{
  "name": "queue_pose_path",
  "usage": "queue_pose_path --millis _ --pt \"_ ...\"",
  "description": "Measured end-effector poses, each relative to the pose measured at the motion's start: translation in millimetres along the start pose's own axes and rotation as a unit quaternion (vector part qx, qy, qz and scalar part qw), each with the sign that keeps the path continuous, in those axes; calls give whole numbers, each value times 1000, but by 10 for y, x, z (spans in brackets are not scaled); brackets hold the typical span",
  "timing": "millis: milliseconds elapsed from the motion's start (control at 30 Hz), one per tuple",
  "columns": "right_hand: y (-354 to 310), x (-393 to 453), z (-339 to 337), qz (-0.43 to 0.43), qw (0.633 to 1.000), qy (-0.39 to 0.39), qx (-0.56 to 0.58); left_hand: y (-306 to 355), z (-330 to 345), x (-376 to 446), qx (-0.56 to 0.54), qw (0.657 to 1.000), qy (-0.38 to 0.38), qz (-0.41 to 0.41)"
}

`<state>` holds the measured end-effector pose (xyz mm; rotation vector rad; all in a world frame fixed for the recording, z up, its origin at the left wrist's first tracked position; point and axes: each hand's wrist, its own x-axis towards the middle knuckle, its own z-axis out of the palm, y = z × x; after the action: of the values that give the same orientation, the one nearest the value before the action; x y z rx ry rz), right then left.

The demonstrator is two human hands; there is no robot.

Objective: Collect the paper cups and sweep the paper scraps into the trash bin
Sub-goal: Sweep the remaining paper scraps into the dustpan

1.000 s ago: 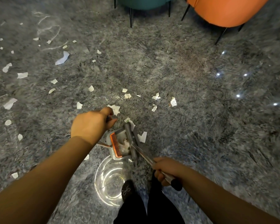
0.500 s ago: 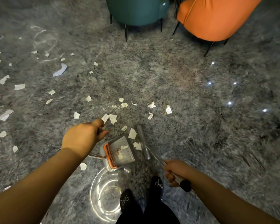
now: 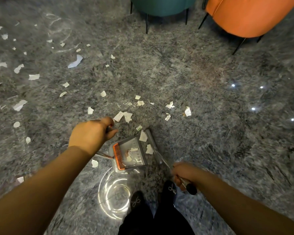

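Note:
A grey dustpan point(image 3: 139, 158) with an orange comb edge stands on the grey floor just ahead of my feet, a few white scraps inside it. My left hand point(image 3: 92, 133) grips the top of the dustpan's long handle. My right hand point(image 3: 185, 173) grips the broom handle near its black end; the blurred broom point(image 3: 151, 141) lies along the pan's right side, with scraps point(image 3: 148, 148) beside it. Several more white paper scraps point(image 3: 124, 116) lie scattered ahead and to the left. No paper cups or trash bin are in view.
A teal chair point(image 3: 159, 5) and an orange chair point(image 3: 244, 16) on thin black legs stand at the far side. My black shoes point(image 3: 136, 200) are at the bottom. A bright ring of reflected light point(image 3: 114, 192) shines on the glossy floor near my feet.
The broom head has swung from in front of the pan out to its right side, away from me. The view tilted up, bringing the chairs further in. Both hands keep their grips.

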<state>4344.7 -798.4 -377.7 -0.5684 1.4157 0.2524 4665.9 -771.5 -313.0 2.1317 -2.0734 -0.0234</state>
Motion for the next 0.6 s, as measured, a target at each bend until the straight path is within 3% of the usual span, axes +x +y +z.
queue_pose_path --millis 133,300,500,600 --pt "6 -29 195 8 1000 -23 14 47 6 -12 3 1000 -25 -14" --pt "31 -137 299 21 992 -81 92 -2 -44 -109 -11 1000 -5 -9" --pt "77 -265 294 3 994 -61 85 -45 -86 -218 -25 1000 -9 -11" --pt "44 -302 265 -22 997 -35 67 -142 -129 -288 -20 998 -18 -55"
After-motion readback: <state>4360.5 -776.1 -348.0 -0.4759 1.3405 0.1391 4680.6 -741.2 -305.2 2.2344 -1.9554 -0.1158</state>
